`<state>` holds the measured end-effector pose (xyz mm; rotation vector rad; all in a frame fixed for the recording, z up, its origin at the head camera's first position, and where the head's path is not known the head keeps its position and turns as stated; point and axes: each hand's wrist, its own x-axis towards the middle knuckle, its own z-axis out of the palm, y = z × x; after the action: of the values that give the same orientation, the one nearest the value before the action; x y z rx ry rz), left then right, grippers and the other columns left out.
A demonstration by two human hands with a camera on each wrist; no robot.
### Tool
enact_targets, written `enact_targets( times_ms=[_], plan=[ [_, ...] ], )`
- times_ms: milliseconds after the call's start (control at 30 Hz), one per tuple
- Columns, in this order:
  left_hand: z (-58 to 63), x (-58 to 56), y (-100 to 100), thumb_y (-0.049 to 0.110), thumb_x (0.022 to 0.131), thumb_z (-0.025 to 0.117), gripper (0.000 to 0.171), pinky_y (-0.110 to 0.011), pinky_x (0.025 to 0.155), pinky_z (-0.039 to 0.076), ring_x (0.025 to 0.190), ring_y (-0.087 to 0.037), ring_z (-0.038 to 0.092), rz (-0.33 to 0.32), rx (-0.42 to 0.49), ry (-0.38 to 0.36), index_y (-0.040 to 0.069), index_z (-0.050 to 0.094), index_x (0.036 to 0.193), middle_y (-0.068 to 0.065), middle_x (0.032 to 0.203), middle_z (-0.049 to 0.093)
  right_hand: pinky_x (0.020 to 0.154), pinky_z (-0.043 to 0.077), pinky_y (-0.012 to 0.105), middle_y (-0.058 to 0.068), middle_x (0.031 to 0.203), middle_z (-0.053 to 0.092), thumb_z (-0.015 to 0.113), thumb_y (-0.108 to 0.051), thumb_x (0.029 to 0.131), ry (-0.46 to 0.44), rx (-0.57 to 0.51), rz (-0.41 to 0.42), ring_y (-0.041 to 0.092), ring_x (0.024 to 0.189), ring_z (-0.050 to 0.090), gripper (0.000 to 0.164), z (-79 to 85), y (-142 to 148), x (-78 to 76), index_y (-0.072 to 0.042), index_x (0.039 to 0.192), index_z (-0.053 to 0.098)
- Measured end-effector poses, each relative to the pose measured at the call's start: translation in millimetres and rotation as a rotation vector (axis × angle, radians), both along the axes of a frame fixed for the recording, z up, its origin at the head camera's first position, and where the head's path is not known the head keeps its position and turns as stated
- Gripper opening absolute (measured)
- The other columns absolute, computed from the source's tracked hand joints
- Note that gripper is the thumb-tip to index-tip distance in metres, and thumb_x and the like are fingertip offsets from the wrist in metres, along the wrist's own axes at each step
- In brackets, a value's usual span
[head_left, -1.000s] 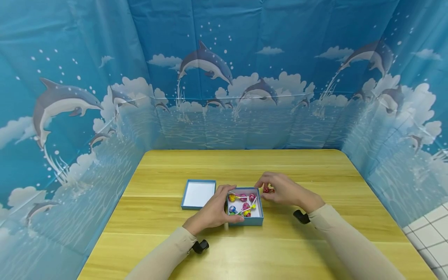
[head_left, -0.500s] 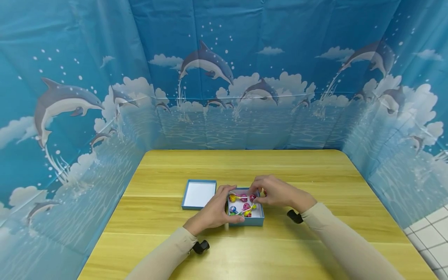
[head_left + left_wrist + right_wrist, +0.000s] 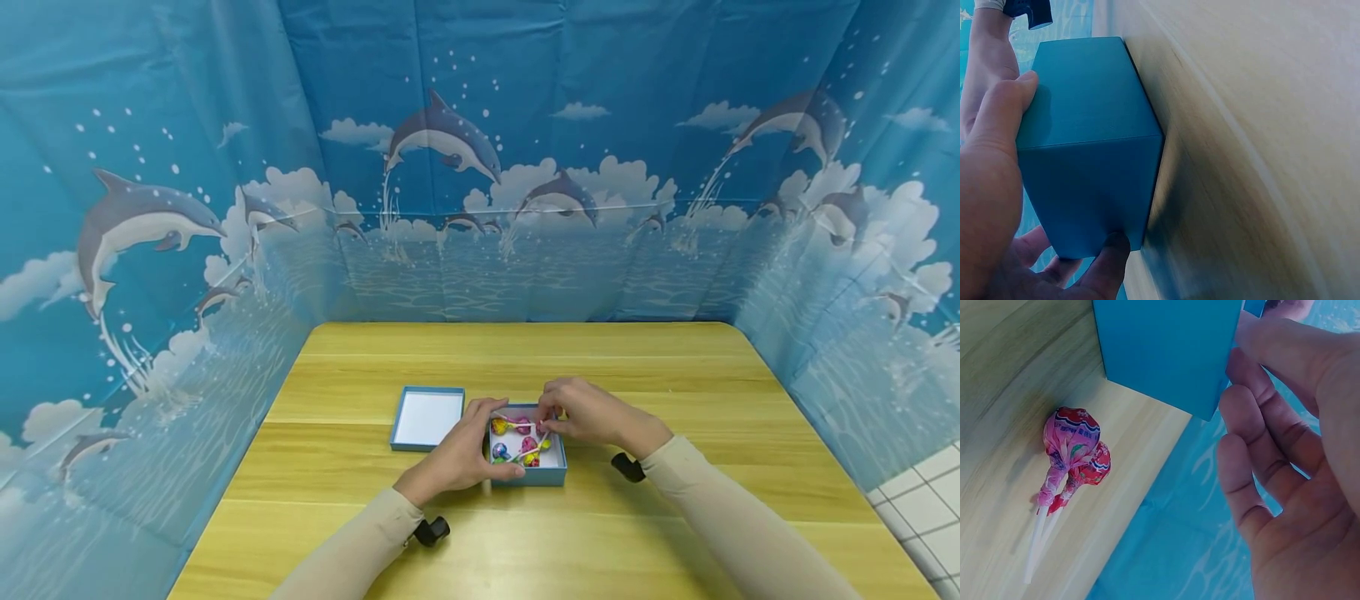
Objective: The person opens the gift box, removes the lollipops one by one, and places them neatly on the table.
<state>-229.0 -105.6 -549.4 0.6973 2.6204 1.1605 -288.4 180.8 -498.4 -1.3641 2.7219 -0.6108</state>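
A blue box (image 3: 534,477) with a white inside holds several wrapped lollipops (image 3: 529,446) in pink, yellow, blue and green. My left hand (image 3: 456,450) grips its left end, thumb on the front wall and fingers round the back, as the left wrist view also shows. Over the right rim reaches my right hand (image 3: 588,414), its thumb and forefinger pinching a pinkish-red lollipop (image 3: 540,427) at the box's back right. In the right wrist view those two fingertips are hidden behind the box wall, and the other fingers are bent outside it.
Two lollipops, a pink one (image 3: 1072,437) and a red one (image 3: 1094,465), lie on the table beside the box, under my right hand. The box lid (image 3: 427,418) lies inside up to the left. A dolphin-print curtain (image 3: 480,275) hangs round the wooden table (image 3: 360,354).
My right hand has moved left from above the lollipops on the table to the box, and its fingers have taken hold of a lollipop inside. The left hand stays on the box.
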Motion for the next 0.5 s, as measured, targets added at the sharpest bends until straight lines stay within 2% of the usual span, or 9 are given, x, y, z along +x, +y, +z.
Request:
enact_targets(
  times_ms=[167, 300, 500],
  plan=[
    [0.0, 0.8, 0.2, 0.055, 0.097, 0.096, 0.115, -0.059, 0.136, 0.049, 0.16, -0.035, 0.055, -0.003, 0.004, 0.003, 0.017, 0.032, 0.184, -0.014, 0.183, 0.037, 0.082, 0.068, 0.03, -0.004, 0.105, 0.082, 0.087, -0.009, 0.106, 0.023, -0.016, -0.001, 0.007, 0.094, 0.074, 0.006, 0.1, 1.0, 0.8, -0.014, 0.109, 0.088],
    [0.0, 0.9, 0.5, 0.055, 0.097, 0.096, 0.115, -0.06, 0.136, 0.049, 0.161, -0.036, 0.054, -0.006, 0.005, 0.002, 0.017, 0.031, 0.184, -0.014, 0.183, 0.037, 0.083, 0.07, 0.033, -0.001, 0.109, 0.085, 0.085, -0.006, 0.107, -0.005, -0.041, -0.006, 0.008, 0.096, 0.076, 0.008, 0.2, 3.3, 0.5, -0.013, 0.111, 0.087],
    [0.1, -0.1, 1.4, 0.054, 0.097, 0.096, 0.115, -0.061, 0.136, 0.049, 0.16, -0.037, 0.055, -0.005, 0.011, 0.013, 0.014, 0.031, 0.184, -0.016, 0.182, 0.037, 0.076, 0.069, 0.033, 0.002, 0.108, 0.086, 0.082, -0.003, 0.108, -0.034, -0.083, -0.002, 0.001, 0.087, 0.071, 0.009, 2.6, 4.8, 1.2, -0.01, 0.112, 0.087]
  ],
)
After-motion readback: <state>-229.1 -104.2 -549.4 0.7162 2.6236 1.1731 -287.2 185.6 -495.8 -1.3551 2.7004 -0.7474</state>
